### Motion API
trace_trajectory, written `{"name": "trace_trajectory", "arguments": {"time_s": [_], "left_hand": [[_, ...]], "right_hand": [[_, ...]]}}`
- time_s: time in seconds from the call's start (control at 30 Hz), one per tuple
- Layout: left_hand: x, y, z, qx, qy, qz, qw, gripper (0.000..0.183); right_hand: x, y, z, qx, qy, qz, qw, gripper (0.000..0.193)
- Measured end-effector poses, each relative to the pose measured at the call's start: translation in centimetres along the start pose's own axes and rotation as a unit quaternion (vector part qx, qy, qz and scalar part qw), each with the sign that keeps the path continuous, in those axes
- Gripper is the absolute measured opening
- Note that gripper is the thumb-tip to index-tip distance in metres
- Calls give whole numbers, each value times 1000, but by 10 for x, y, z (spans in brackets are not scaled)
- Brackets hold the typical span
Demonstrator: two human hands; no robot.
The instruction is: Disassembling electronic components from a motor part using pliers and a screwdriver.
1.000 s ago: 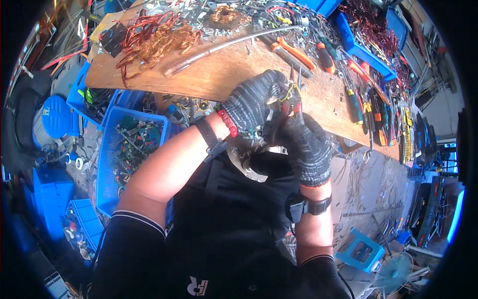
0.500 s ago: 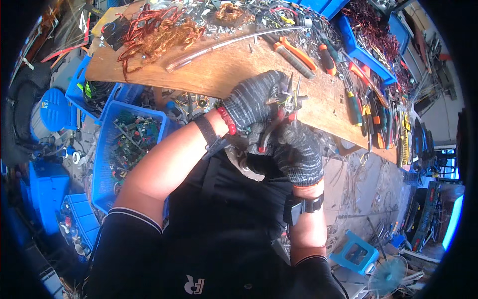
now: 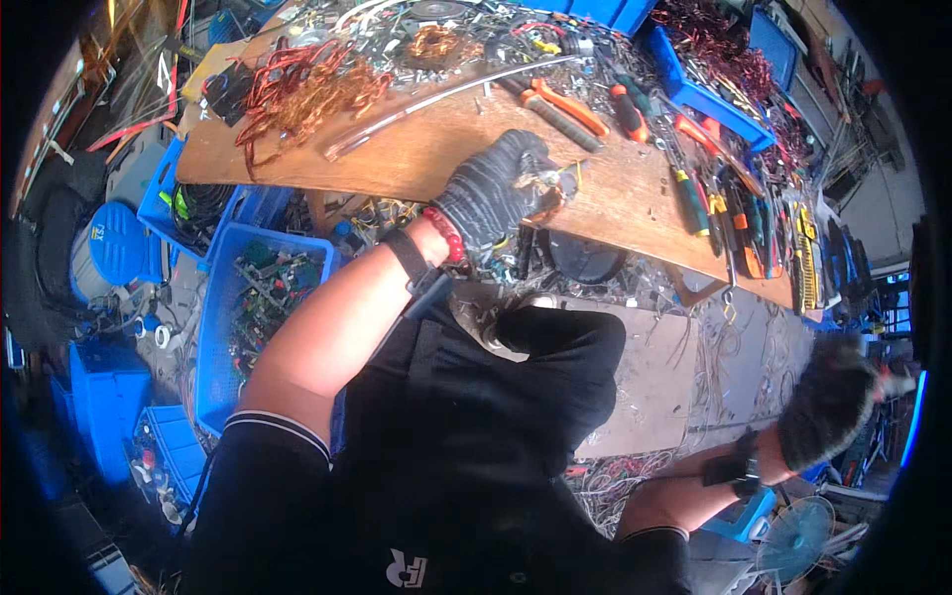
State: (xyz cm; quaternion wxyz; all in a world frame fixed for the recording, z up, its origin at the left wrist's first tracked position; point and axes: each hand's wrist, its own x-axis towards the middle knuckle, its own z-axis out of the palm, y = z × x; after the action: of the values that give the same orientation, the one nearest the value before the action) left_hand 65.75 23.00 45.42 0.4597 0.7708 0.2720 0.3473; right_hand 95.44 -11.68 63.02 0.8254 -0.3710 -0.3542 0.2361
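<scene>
My left hand (image 3: 496,193), in a dark grey knitted glove, is above the front edge of the wooden table (image 3: 397,164). Its fingers are closed on a small part with wires (image 3: 545,184), pale and copper-coloured, whose exact kind I cannot make out. Far out to the right, away from the table, is my right hand (image 3: 825,405) in the same kind of glove, smeared by motion. A blurred red and pale tip sticks out past its fingers, apparently the pliers (image 3: 895,384). Most of that tool is hidden.
Copper wire (image 3: 322,99) lies heaped on the table's left. A clear tube (image 3: 397,111), orange-handled pliers (image 3: 570,107) and several screwdrivers and hand tools (image 3: 749,233) lie across it. A blue bin (image 3: 709,84) stands behind; a blue basket of circuit boards (image 3: 260,233) stands left below.
My right hand has left the left hand and swung far right with the pliers, away from the table. The left hand stays near its place, still gripping the small part.
</scene>
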Motion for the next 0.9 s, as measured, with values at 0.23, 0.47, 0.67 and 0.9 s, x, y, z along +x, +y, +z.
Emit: {"name": "trace_trajectory", "arguments": {"time_s": [0.23,0.47,0.67,0.9], "left_hand": [[3,-10,5,-136,36,-10,990,48],[19,-32,1,299,16,196,934,36],[13,-21,-3,156,-1,134,979,36],[15,-44,2,58,8,137,989,45]], "right_hand": [[-11,154,44,-406,-10,214,888,30],[55,242,25,-815,-157,-106,548,32],[49,243,83,-640,-176,-209,719,21],[16,267,159,-479,-235,-138,834,21]]}}
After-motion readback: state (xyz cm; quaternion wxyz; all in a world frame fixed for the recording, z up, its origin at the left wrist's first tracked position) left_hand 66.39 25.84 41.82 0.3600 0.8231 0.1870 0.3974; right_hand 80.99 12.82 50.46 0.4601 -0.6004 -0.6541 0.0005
